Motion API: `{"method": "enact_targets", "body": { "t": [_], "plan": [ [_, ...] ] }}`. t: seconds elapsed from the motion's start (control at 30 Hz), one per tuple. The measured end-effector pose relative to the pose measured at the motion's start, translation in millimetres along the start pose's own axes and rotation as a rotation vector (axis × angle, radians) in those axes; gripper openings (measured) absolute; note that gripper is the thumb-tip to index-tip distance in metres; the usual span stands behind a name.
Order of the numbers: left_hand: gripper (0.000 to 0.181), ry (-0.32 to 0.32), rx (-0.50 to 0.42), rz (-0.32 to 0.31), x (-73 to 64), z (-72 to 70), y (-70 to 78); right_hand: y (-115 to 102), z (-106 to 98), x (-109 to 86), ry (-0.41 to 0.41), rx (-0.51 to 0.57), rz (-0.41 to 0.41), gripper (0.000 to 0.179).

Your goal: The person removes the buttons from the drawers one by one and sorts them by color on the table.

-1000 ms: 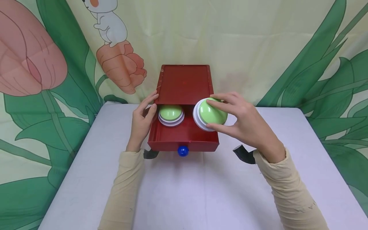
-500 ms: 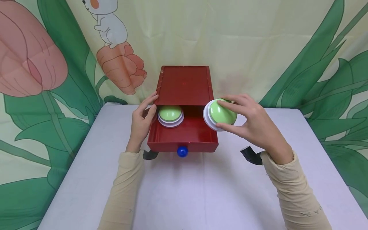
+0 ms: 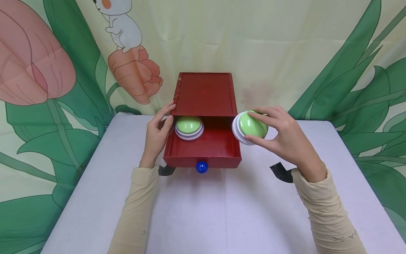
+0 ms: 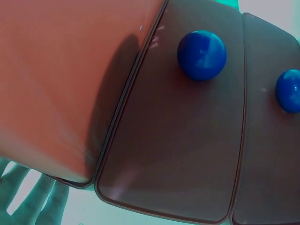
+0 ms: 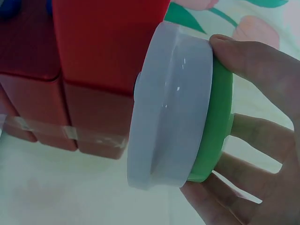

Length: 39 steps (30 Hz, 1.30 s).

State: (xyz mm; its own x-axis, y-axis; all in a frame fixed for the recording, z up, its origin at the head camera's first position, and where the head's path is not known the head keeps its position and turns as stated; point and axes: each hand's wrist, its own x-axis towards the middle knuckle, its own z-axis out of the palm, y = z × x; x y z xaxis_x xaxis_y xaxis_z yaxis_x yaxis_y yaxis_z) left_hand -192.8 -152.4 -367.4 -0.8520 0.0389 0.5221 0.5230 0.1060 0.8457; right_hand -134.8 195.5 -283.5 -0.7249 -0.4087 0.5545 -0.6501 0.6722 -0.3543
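Observation:
A small red drawer cabinet (image 3: 204,93) stands at the table's back, its top drawer (image 3: 219,150) pulled out by a blue knob (image 3: 202,167) side. Inside the drawer at left sits a round push button (image 3: 188,128) with a green dome and white base. My left hand (image 3: 155,135) rests against the cabinet's left side, fingers fairly straight. My right hand (image 3: 282,132) pinches a second green-and-white push button (image 5: 173,108) by its edge between thumb and fingers. That button is tilted, just right of the drawer, and overlaps its corner in the head view.
Below the open drawer, the left wrist view has closed drawer fronts (image 4: 173,140) with blue knobs (image 4: 201,55). A white-covered table (image 3: 196,218) lies under everything. Behind it hangs a printed cloth (image 3: 263,53) with plants. Black straps (image 3: 281,173) show at both wrists.
The right hand has carried its push button rightward, from over the drawer's right part to beside it. The left hand, cabinet and other button have stayed put.

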Motion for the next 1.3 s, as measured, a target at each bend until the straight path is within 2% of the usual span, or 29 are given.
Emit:
{"method": "enact_targets", "body": {
  "t": [0.37, 0.57, 1.3],
  "plan": [
    [0.041, -0.011, 0.008, -0.044, -0.9, -0.5, 3.0, 11, -1, -7.9, 0.001, 0.007, 0.045, 0.057],
    [0.041, -0.021, 0.013, -0.044, -0.7, -2.2, 3.5, 19, 3, -11.2, -0.008, 0.014, 0.071, 0.056],
    [0.04, -0.058, 0.013, -0.02, -0.6, -3.6, 2.3, 62, 47, -17.5, -0.124, 0.003, 0.186, 0.054]
  ]
}}
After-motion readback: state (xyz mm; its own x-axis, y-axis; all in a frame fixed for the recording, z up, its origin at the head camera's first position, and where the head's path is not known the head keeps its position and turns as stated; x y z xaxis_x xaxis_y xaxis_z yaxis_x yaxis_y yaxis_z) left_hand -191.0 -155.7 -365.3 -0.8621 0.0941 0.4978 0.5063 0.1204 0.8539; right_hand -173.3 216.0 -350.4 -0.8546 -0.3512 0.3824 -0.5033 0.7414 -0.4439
